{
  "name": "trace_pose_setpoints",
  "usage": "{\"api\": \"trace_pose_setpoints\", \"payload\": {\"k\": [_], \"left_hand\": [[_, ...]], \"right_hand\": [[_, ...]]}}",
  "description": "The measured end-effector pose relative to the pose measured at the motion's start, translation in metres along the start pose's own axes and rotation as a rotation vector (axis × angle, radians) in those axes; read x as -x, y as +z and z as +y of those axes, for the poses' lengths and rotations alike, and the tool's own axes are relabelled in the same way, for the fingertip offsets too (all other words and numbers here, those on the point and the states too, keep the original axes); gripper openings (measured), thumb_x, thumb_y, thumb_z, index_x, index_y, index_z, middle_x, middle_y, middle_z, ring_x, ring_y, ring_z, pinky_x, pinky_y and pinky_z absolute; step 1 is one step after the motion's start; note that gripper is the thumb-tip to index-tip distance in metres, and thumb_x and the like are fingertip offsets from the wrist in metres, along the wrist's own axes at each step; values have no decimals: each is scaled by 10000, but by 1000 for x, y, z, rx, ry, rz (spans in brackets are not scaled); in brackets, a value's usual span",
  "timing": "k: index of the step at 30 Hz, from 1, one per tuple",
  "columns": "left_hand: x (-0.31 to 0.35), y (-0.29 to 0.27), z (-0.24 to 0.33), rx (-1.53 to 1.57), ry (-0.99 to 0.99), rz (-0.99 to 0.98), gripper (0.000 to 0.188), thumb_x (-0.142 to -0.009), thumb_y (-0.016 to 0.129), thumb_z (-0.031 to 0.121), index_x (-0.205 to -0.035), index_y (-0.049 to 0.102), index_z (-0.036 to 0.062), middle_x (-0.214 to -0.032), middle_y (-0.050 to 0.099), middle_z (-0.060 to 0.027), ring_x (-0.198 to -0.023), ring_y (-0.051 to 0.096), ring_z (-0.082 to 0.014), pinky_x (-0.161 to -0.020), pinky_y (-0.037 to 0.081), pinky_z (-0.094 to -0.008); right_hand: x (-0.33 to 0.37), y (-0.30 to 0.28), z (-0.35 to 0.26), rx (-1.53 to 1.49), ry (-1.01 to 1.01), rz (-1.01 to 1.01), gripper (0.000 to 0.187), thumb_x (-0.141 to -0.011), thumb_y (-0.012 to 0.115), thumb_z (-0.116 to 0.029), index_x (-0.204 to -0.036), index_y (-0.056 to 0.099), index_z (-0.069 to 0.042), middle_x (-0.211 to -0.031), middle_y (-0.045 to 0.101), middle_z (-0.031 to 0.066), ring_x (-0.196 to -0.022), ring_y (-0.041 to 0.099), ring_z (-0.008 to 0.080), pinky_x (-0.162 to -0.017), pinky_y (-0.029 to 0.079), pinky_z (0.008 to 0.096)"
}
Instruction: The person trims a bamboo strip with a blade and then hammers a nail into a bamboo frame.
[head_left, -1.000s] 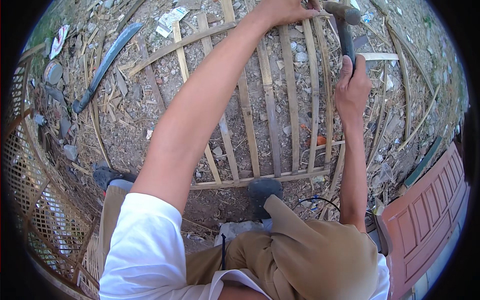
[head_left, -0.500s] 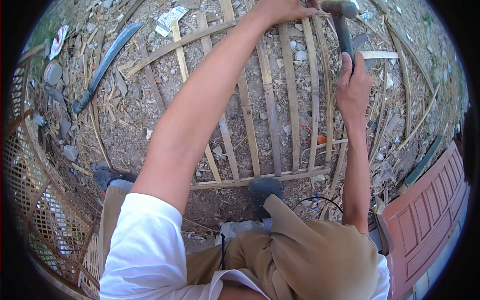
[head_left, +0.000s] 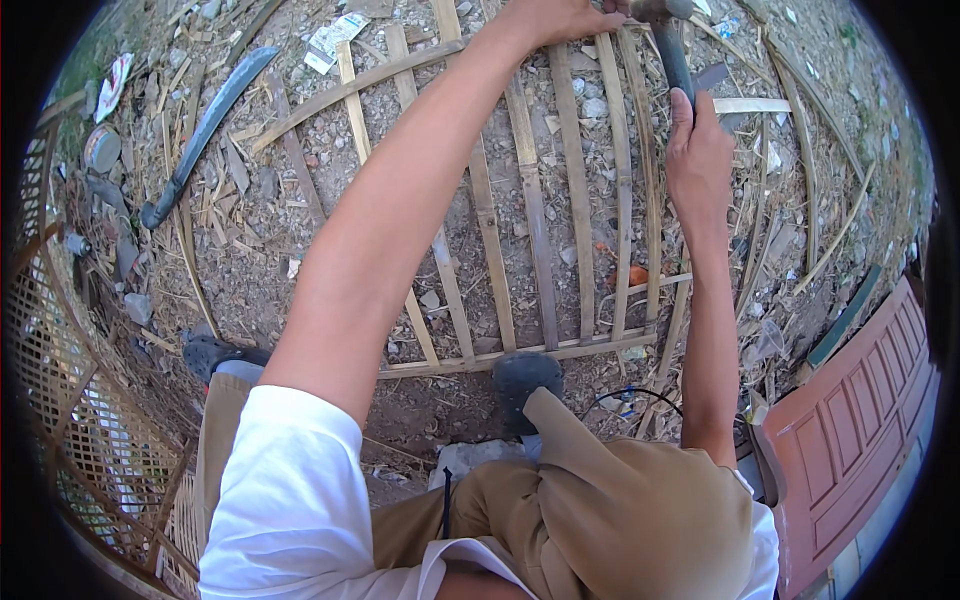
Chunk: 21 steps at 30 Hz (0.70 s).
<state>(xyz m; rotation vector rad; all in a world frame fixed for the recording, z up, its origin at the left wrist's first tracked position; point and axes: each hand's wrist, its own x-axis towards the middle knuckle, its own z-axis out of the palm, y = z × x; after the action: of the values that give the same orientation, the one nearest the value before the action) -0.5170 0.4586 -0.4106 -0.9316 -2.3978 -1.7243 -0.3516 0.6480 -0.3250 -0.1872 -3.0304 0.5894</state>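
Observation:
In my right hand (head_left: 698, 150) is the dark handle of a hammer (head_left: 674, 62), fingers wrapped round it. Its metal head is at the top edge of the view, right beside the fingertips of my left hand (head_left: 562, 20). Those fingertips are pinched together over the far end of a frame of thin wooden slats (head_left: 580, 200). What they pinch is too small to make out, and the picture's edge cuts off part of the hand. Several long slats run from the far crosspiece to a near crosspiece (head_left: 480, 362) by my feet.
A long curved blade (head_left: 215, 130) with a dark handle lies on the rubble at the left. Lattice panels (head_left: 100, 430) stand at the far left, and a reddish-brown panelled door (head_left: 850, 440) lies at the lower right. My shoe (head_left: 527, 385) is against the near crosspiece.
The hammer head has shifted up and left, nearer my left fingertips, and part of it now leaves the picture. My left hand keeps its pinch at the same spot on the frame.

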Motion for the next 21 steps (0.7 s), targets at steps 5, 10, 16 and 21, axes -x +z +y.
{"api": "trace_pose_setpoints", "payload": {"k": [5, 10, 16, 21], "left_hand": [[2, 2, 5, -18, -75, -23, 181, -855, 808, 169, -989, 795, 47, -871, 746, -147, -808, 715, -278, -762, 575, -396], [3, 3, 8, 54, -144, -23, 190, -872, 790, 186, -1003, 795, 48, -887, 746, -159, -827, 714, -298, -768, 571, -411], [1, 1, 10, -35, -135, -39, 194, -876, 786, 190, -1001, 781, 40, -931, 755, -173, -900, 727, -352, -807, 572, -435], [3, 1, 11, -44, -24, -46, 169, -867, 787, 175, -984, 776, 54, -930, 747, -167, -923, 725, -361, -829, 574, -447]], "right_hand": [[2, 8, 4, -35, 30, -18, 362, -1158, 530, -334, -1058, 596, 8, -721, 639, 313, -687, 637, 556, -572, 438, 588], [2, 16, 1, -117, 40, -28, 375, -1159, 528, -329, -1035, 589, 20, -725, 632, 325, -704, 629, 566, -575, 438, 588], [1, 16, -1, -132, 62, -12, 393, -1163, 520, -328, -1007, 597, 25, -713, 627, 320, -685, 619, 561, -568, 430, 575], [3, 21, 9, -133, 106, 13, 426, -1171, 503, -355, -1018, 610, 28, -698, 579, 289, -620, 540, 494, -586, 414, 535]]}}
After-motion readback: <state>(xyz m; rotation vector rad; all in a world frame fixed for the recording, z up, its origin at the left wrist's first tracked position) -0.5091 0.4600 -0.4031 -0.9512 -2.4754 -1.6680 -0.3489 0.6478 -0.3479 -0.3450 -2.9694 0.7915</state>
